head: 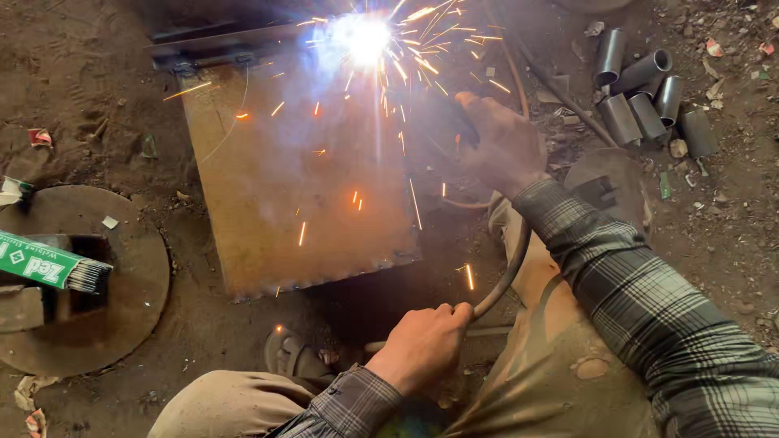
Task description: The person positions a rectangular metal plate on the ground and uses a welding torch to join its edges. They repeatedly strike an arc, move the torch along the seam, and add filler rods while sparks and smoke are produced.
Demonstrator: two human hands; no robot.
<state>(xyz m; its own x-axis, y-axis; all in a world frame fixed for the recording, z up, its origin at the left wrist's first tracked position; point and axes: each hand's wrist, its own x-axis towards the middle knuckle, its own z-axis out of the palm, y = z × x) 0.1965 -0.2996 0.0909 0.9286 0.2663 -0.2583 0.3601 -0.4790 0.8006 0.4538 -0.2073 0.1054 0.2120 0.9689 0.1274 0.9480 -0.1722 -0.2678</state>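
Note:
My right hand [501, 144] grips a welding electrode holder and reaches toward the far edge of a rusty square steel plate [300, 178] lying on the dirt floor. A bright white arc [361, 36] burns at the plate's top edge, throwing orange sparks over the plate. My left hand [422, 345] is closed around the dark welding cable [507, 276], which curves up toward the right hand. A steel angle bar [219, 45] lies along the plate's far edge.
Several short steel pipe pieces [641, 89] lie at the upper right. A round rusty disc with a square cut-out [89, 284] sits at the left, with a green box of welding rods [49, 264] on it. My sandalled foot [292, 353] rests near the plate.

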